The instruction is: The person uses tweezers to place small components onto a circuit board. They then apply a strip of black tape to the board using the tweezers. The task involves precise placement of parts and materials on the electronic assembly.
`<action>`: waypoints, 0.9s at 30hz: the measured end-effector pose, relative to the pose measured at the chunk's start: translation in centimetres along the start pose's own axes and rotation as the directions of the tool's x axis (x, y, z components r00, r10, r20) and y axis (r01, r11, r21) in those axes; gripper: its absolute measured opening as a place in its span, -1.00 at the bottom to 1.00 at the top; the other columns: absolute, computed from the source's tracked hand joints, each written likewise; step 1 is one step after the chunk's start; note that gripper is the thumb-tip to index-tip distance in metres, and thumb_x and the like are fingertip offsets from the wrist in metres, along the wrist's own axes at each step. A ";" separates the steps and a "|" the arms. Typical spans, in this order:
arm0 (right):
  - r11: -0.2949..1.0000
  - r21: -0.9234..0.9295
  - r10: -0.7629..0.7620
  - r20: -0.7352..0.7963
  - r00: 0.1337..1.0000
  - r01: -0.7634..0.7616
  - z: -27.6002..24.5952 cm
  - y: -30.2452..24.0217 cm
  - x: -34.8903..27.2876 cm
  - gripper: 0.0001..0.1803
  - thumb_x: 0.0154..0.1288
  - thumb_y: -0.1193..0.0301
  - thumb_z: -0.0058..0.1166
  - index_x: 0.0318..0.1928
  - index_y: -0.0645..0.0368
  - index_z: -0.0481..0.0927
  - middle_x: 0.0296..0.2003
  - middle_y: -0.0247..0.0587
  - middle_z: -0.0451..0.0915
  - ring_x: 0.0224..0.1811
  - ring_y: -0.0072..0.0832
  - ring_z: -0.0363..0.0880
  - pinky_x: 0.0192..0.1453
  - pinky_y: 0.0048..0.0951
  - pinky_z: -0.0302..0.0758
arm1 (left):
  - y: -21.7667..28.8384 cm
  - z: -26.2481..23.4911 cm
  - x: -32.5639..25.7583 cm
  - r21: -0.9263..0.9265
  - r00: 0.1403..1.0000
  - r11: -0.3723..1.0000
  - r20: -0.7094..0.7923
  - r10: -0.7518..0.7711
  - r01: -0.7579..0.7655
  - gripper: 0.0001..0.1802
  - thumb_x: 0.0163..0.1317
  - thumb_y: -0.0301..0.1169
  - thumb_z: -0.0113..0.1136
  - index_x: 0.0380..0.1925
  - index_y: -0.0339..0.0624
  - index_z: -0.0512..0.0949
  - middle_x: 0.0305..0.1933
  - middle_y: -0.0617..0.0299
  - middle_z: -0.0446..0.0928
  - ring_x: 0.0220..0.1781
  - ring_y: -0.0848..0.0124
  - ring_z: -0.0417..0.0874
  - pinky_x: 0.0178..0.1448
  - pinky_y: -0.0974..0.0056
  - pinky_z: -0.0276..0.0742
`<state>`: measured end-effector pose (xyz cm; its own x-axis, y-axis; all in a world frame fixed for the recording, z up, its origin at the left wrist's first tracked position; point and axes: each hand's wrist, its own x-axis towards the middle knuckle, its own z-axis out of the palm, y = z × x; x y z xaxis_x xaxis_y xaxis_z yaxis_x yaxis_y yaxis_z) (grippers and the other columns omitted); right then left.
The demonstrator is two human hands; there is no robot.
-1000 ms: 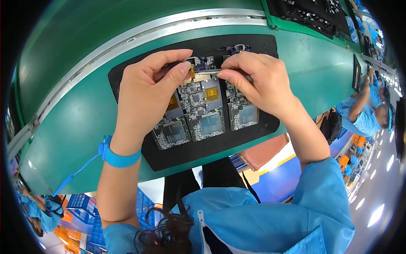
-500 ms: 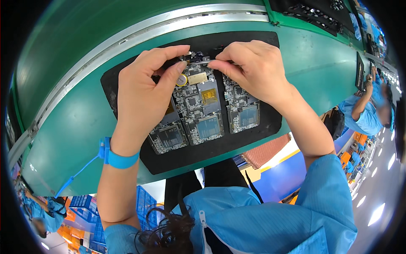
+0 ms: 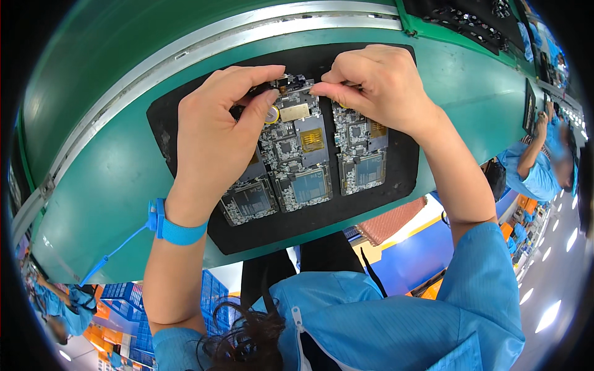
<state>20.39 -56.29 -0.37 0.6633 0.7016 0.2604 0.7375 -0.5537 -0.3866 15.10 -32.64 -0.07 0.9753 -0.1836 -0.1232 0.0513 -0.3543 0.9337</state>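
Note:
Three circuit boards lie side by side on a black mat [image 3: 402, 167]. The middle circuit board [image 3: 286, 148] has an amber patch, a pale metal plate and a round yellow-rimmed coin cell [image 3: 272, 114]. My left hand [image 3: 216, 123] has its thumb and forefinger bent around that board's upper left edge, closed on it. At its upper right, my right hand [image 3: 377, 86] pinches thumb against forefinger; what lies between them is too small to make out. The left circuit board [image 3: 249, 201] is partly hidden under my left hand, and my right hand covers the top of the right circuit board [image 3: 362, 170].
The mat rests on a green bench [image 3: 105, 191] with a metal rail [image 3: 247, 28] along its far side. A blue wrist strap [image 3: 182, 232] with a cord is on my left wrist. Blue crates [image 3: 124, 303] stand below left. A co-worker [image 3: 538, 161] sits at the right.
My right hand has moved slightly up and away from my left hand. A thin silvery strip seen between the fingertips earlier no longer shows plainly. In the picture, the boards sit slightly further right.

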 end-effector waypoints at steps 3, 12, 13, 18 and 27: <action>0.999 -0.006 -0.048 -0.007 0.999 0.048 0.1 0.0 0.2 -0.71 0.03 0.26 0.48 -0.52 0.07 0.59 -0.61 -0.38 0.59 -0.57 -0.34 0.55 -0.43 -0.37 0.46 | 0.2 -0.2 -0.1 0.046 1.000 0.999 -0.008 0.003 -0.002 -0.71 0.29 -0.58 0.27 0.01 -0.21 0.69 -0.09 0.26 0.66 -0.13 0.55 0.64 -0.03 0.44 0.56; 0.992 -0.058 -0.111 -0.033 0.993 0.109 0.3 -0.2 -0.4 -0.67 0.17 0.15 0.33 -0.48 0.02 0.48 -0.61 -0.37 0.44 -0.55 -0.32 0.54 -0.45 -0.31 0.46 | 0.1 -0.1 -0.3 0.107 0.999 0.993 -0.008 0.052 -0.051 -0.71 0.27 -0.58 0.28 0.00 -0.21 0.69 -0.11 0.22 0.67 -0.14 0.51 0.66 -0.02 0.41 0.58; 0.991 -0.061 -0.121 -0.043 0.992 0.118 0.4 -0.2 -0.5 -0.68 0.16 0.16 0.34 -0.47 0.02 0.48 -0.61 -0.38 0.45 -0.55 -0.34 0.54 -0.44 -0.32 0.46 | 0.0 -0.1 -0.3 0.115 0.997 0.991 -0.014 0.070 -0.068 -0.71 0.26 -0.58 0.28 0.00 -0.21 0.69 -0.11 0.21 0.67 -0.15 0.50 0.66 -0.02 0.41 0.58; 0.982 -0.125 -0.150 -0.063 0.987 0.141 0.3 -0.5 -0.6 -0.70 0.14 0.17 0.36 -0.46 -0.01 0.50 -0.59 -0.43 0.46 -0.57 -0.38 0.52 -0.45 -0.37 0.44 | -0.2 0.1 -0.5 0.126 0.994 0.987 -0.043 0.103 -0.097 -0.71 0.25 -0.59 0.28 -0.02 -0.21 0.70 -0.13 0.19 0.68 -0.17 0.49 0.67 -0.06 0.40 0.58; 0.972 -0.180 -0.178 -0.148 0.973 0.151 0.4 -1.0 -1.9 -0.70 0.11 0.21 0.38 -0.47 0.00 0.49 -0.55 -0.44 0.47 -0.57 -0.48 0.47 -0.47 -0.46 0.33 | -0.3 0.1 -0.5 0.139 0.992 0.984 -0.045 0.119 -0.112 -0.70 0.25 -0.60 0.27 -0.01 -0.20 0.70 -0.12 0.18 0.68 -0.17 0.49 0.67 -0.06 0.41 0.57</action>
<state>18.38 -56.87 -0.85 0.5326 0.7149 0.4530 0.8397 -0.5133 -0.1771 14.54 -32.54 -0.32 0.9831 -0.1828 0.0045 -0.0886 -0.4552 0.8860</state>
